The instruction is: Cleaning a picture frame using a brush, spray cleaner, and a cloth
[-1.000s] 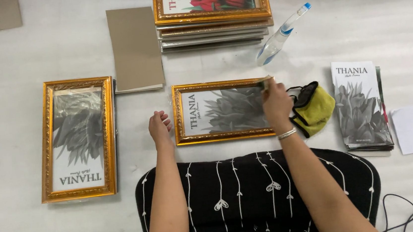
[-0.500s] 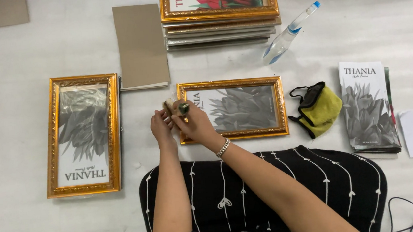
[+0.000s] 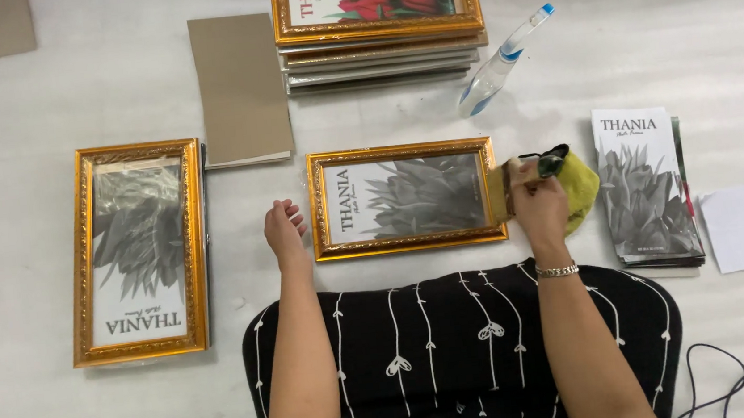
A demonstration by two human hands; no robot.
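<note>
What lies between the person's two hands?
In the head view, the gold picture frame lies flat on the table between the left hand and the right hand, which holds a small brush.

We saw no packages, signs or screens; only a blue-and-white label [image 3: 476, 92] wrapped the clear plastic spray bottle [image 3: 501, 61] lying on the worktop [image 3: 67, 101].
</note>
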